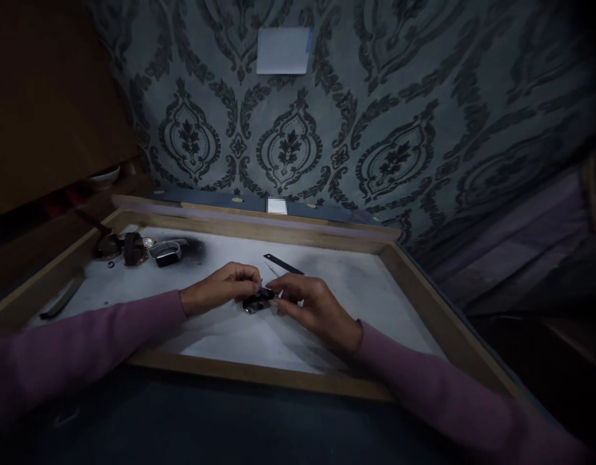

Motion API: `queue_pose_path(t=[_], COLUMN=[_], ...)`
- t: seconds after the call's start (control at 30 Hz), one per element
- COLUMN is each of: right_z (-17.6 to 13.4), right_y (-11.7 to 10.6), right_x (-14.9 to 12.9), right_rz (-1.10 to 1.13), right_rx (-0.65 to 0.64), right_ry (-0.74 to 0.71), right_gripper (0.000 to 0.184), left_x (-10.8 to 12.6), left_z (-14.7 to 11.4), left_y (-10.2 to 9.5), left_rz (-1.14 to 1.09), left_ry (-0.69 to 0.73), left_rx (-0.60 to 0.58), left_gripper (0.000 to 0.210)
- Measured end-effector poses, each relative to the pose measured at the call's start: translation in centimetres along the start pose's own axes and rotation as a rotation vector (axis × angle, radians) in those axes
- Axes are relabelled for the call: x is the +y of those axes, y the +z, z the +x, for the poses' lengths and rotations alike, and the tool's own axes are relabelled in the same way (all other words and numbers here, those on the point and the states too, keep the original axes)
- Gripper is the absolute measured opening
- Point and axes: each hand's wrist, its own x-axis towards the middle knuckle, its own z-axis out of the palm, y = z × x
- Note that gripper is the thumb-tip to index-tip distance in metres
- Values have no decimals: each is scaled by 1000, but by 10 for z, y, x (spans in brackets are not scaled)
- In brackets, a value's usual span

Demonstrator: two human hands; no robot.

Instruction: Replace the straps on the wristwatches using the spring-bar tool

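Low over the middle of a white-lined tray, both hands meet at a dark wristwatch (259, 301) with a shiny metal edge; fingers hide much of it. My left hand (232, 282) is closed on its left and upper side, fingertips pinched together. From the other side my right hand (314, 307) grips it between thumb and fingers. A thin silver pointed rod (271, 268) sticks out beyond my right fingers; I cannot tell whether it is held or lying there. Just behind that lies a flat black strip (284, 264) with a small hole at its end.
Wooden rims (259, 372) frame the tray. At its back left lie several watches, among them a smartwatch (168, 254) with a pale band and a brown-strapped watch (133, 248). A long grey-black object (64, 295) rests by the left rim. Behind stands a patterned wall (288, 145).
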Motion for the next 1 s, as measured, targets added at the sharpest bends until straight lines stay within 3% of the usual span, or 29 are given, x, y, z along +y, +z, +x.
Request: queue_pose_path(t=[0.1, 0.27, 0.43, 0.63, 1.0], right_z=[1, 1, 1, 3, 1], right_y=[0, -1, 2, 5, 6], right_x=[1, 1, 3, 7, 5], right_rz=[49, 44, 248, 454, 380], right_rx=[-18, -67, -118, -62, -90], right_ry=[53, 137, 261, 216, 203], right_gripper=[17, 9, 14, 14, 7], left_x=[-1, -1, 1, 1, 4], left_z=[1, 0, 0, 1, 1], left_y=[-2, -3, -3, -3, 0], left_rz=[19, 37, 35, 21, 40], left_ry=[1, 6, 17, 38, 33], left_rx=[24, 29, 23, -11, -82], left_gripper=[15, 13, 12, 13, 21])
